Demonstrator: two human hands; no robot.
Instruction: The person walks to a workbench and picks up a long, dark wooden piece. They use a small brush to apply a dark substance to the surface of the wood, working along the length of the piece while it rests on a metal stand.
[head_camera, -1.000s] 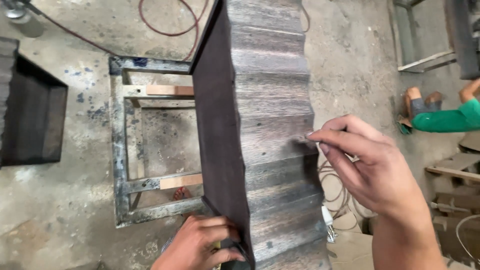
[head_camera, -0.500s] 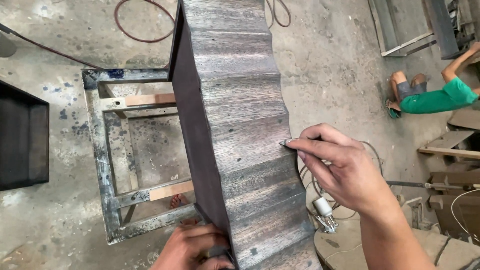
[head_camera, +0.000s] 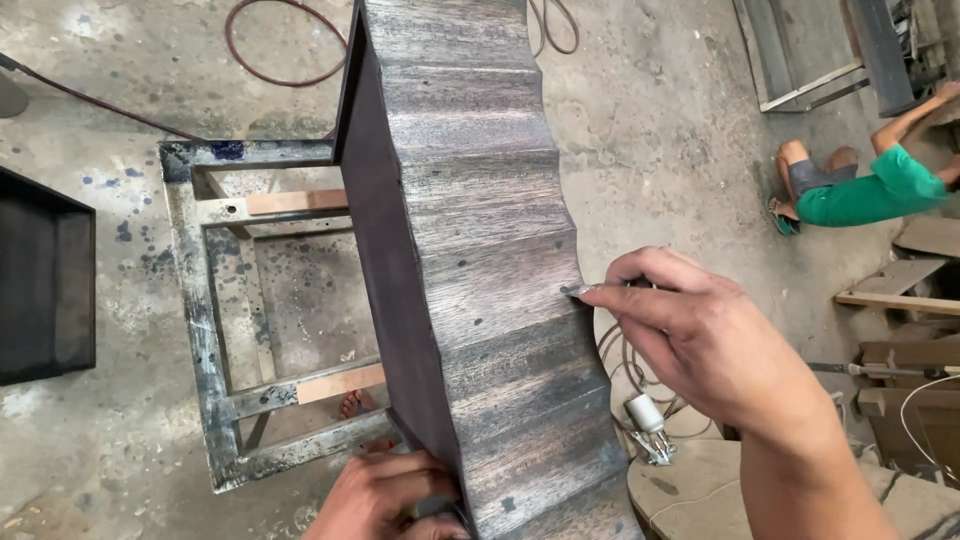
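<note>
head view | left hand (head_camera: 385, 495) clamps near end of dark wavy-edged wood panel (head_camera: 480, 260) | right hand (head_camera: 700, 340) pinches its scalloped edge | looks stiff, heavy; grip both ends

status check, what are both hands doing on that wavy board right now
Left hand grips the near end of the dark grey wavy-edged wooden board. Right hand pinches a small tool tip against its scalloped edge. Nothing between hands and board.
</note>
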